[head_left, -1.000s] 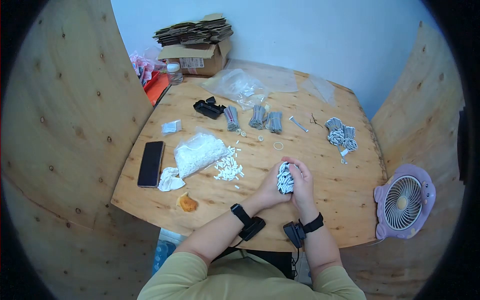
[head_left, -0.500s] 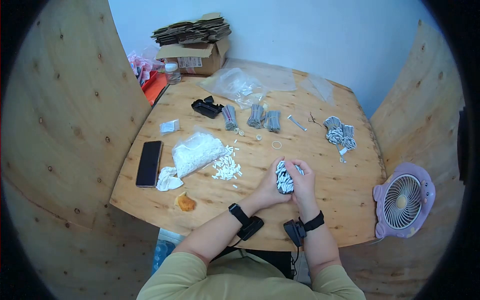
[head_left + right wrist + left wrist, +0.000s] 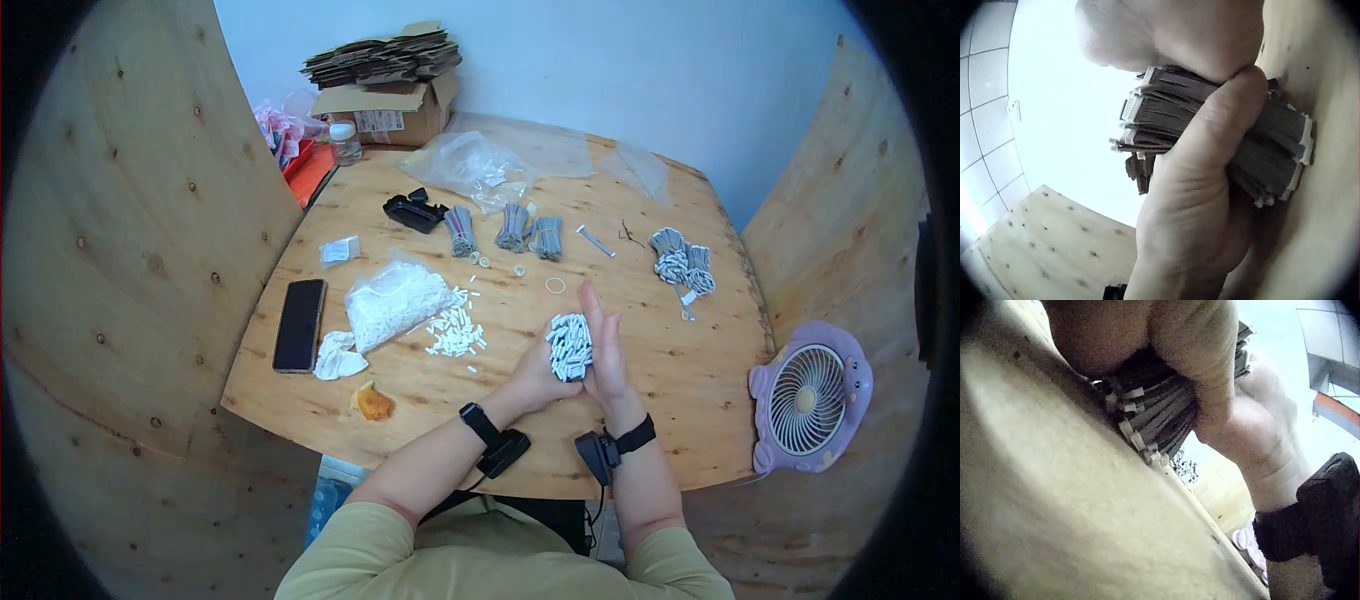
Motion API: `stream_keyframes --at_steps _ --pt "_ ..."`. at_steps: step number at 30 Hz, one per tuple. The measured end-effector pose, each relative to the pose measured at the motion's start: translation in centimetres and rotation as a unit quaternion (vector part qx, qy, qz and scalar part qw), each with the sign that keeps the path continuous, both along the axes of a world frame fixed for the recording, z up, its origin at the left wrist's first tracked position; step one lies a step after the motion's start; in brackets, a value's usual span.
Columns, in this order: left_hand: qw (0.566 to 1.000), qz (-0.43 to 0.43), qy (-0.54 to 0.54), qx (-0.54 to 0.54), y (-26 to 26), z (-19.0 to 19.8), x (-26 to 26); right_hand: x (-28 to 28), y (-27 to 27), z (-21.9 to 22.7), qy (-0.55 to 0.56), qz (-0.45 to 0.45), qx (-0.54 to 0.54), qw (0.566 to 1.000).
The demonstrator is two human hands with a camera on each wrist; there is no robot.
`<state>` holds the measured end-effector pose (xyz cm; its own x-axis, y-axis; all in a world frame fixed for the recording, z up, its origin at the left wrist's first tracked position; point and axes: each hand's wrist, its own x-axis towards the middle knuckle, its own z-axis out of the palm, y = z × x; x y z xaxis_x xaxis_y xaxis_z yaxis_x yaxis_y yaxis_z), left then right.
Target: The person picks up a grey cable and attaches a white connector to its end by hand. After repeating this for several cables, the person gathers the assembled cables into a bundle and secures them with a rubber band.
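In the head view a thick bundle of grey flat cables (image 3: 570,345) with white connectors stands near the table's front, its connector ends facing up. My left hand (image 3: 540,380) grips it from the left; in the right wrist view its thumb (image 3: 1210,125) lies across the cables. On the other side my right hand (image 3: 607,360) lies against the bundle, fingers straight and pointing away from me. The left wrist view shows the bundle's lower connectors (image 3: 1138,434) close over the tabletop.
Three grey cable bundles (image 3: 545,238) stand further back; more cables (image 3: 683,262) lie at the right. A bag of white pieces (image 3: 398,302), loose white pieces (image 3: 456,333) and a phone (image 3: 300,326) lie left. A purple fan (image 3: 808,400) stands at the right edge.
My right hand's fingers, earlier bent over the bundle's top, have straightened and moved to its right side, uncovering the connector ends. The left hand keeps its grip.
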<state>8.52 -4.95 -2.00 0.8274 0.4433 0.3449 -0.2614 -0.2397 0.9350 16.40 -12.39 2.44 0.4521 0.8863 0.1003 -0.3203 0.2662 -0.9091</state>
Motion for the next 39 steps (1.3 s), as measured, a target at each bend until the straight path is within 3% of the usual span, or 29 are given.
stream_keyframes --at_steps 3,8,14,17,18,20,26,29,32,35,38,39 --pt "0.994 -0.024 0.009 -0.105 -0.2 0.6 -0.4 1.0 0.1 -1.1 -0.064 -0.013 -0.003 0.998" --pt "0.995 -0.007 -0.013 -0.099 0.2 -0.5 0.1 0.9 0.4 -1.9 -0.083 -0.065 0.024 0.994" --pt "0.945 -0.038 -0.023 -0.324 0.1 1.3 -0.3 0.6 0.1 -1.1 0.046 -0.127 0.164 0.977" --pt "0.907 -0.056 -0.002 -0.418 0.4 1.2 -0.6 1.1 -0.1 -1.5 0.09 -0.151 0.185 0.967" --pt "0.892 -0.067 0.007 -0.446 0.7 0.9 -0.7 1.4 -0.5 -1.5 -0.033 -0.191 0.11 0.975" --pt "0.878 -0.069 0.003 -0.474 1.2 0.7 -0.8 1.7 -1.4 -1.6 -0.274 -0.256 -0.044 0.926" --pt "0.828 -0.081 -0.082 -0.549 2.5 -0.5 -0.8 -0.7 -1.0 -2.0 -0.391 -0.152 -0.021 0.907" --pt "0.795 -0.078 -0.084 -0.596 2.6 -0.8 -0.9 -1.1 -1.0 -1.9 -0.431 -0.151 -0.045 0.888" --pt "0.786 -0.074 -0.077 -0.608 2.8 -1.1 -1.0 -1.1 -1.0 -1.1 -0.512 -0.141 -0.03 0.847" --pt "0.792 -0.096 -0.06 -0.6 3.0 -1.6 -0.8 -1.1 -1.4 -0.5 -0.631 -0.192 -0.01 0.752" --pt "0.826 -0.102 -0.044 -0.553 2.7 -1.0 -1.1 0.2 -1.8 -2.0 -0.498 -0.11 0.008 0.86" --pt "0.845 -0.103 -0.034 -0.524 2.3 -0.1 -1.3 0.3 -1.9 -2.0 -0.468 -0.135 0.008 0.873"
